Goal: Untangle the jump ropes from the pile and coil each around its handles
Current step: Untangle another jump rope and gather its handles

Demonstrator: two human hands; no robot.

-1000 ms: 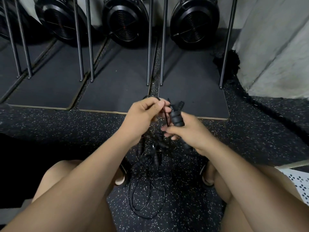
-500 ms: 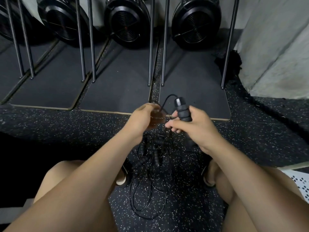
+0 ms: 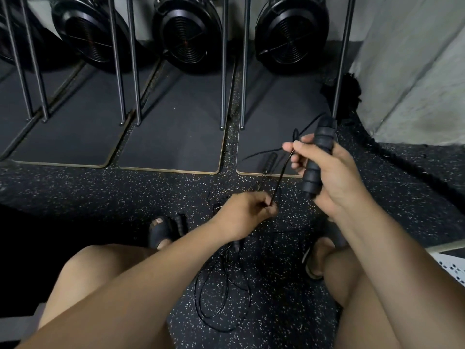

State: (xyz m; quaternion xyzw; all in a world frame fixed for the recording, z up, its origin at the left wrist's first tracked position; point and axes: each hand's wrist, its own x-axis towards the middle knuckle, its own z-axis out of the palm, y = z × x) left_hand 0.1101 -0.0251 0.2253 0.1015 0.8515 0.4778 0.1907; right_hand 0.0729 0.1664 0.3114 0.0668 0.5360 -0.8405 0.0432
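My right hand [image 3: 334,177] grips a black ribbed foam jump-rope handle [image 3: 317,157], held upright and tilted, with its thumb and forefinger pinching the thin black cord near the top. That cord [image 3: 281,172] runs down and left to my left hand [image 3: 245,214], which pinches it low, above the floor. A second handle [image 3: 269,162] hangs or lies just beyond the cord. More handles [image 3: 181,222] and loose loops of black cord [image 3: 224,295] lie in a pile on the floor between my feet.
I sit with bare knees at both sides and black sandals [image 3: 158,233] on the speckled rubber floor [image 3: 151,192]. Dark mats [image 3: 173,137] with metal rack legs [image 3: 222,71] and round black fans [image 3: 187,34] stand ahead. A concrete wall [image 3: 415,71] rises at right.
My hands have drawn apart: the right one rose to the right with the handle, the left one dropped down along the cord, pulling it taut between them.
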